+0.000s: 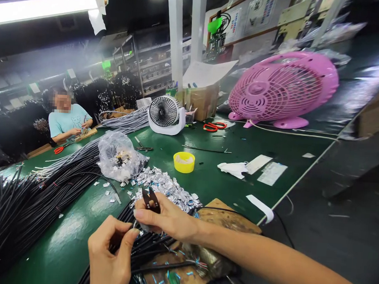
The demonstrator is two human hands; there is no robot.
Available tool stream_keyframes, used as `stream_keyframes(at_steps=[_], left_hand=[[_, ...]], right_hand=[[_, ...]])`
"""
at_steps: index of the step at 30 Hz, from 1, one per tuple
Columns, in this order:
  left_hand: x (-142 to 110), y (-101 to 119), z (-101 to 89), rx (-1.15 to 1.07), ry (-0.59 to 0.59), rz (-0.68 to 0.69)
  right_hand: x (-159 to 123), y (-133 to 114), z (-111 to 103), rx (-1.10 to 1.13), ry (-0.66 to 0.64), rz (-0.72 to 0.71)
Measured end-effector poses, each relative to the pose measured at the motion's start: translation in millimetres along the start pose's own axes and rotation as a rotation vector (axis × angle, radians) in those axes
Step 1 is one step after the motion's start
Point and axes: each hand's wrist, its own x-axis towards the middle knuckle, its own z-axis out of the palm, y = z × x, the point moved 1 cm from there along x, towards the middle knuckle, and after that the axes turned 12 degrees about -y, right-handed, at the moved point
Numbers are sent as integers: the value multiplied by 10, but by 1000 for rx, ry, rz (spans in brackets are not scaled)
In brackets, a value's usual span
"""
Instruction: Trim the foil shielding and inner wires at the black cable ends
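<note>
In the lower middle of the head view, my left hand (112,251) is closed, with thumb and forefinger pinching a cable end whose thin pale wire (135,224) shows at the fingertips. My right hand (167,218) is closed around black thread snips (151,199), their blades pointing up and away. Its thumb almost meets the left fingertips at the cable end. Beneath both hands runs a bundle of black cables (151,246). One cable end with bared coloured wires (201,265) lies on a worn wooden board (169,269). Silvery foil scraps (164,185) are heaped just beyond the hands.
Long black cables (44,201) cover the green table's left side. A plastic bag of scraps (119,155), yellow tape roll (184,162), white fan (165,115), red-handled scissors (214,126) and pink fan (285,90) stand or lie beyond. A co-worker (69,117) sits far left.
</note>
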Motion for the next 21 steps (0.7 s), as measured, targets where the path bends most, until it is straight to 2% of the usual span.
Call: stream_keyframes(at_steps=[2, 4, 6, 9, 11, 13, 16, 17, 18, 21], left_hand=[[-13, 2, 11, 25, 21, 14], [-27, 8, 26, 47, 38, 21], [-37, 17, 43, 58, 39, 17], [-41, 31, 58, 55, 16, -11], [-41, 37, 55, 50, -1, -30], [-42, 40, 44, 47, -13, -44], [-51, 35, 25, 43, -13, -65], [-54, 32, 23, 41, -10, -73], [-57, 30, 22, 38, -8, -80], [-61, 29, 29, 24, -14, -92]], right_hand=[[6, -15, 16, 107, 12, 27], [-15, -13, 26, 63, 19, 27], [-61, 9, 24, -180, 60, -32], [-136, 64, 22, -718, 183, -251], [-159, 92, 26, -956, 239, -399], [-154, 92, 14, -1038, 320, -454], [-131, 48, -31, -963, 548, -366], [-124, 37, -41, -915, 551, -325], [-115, 32, -43, -876, 492, -296], [-101, 42, -24, -798, 193, -273]])
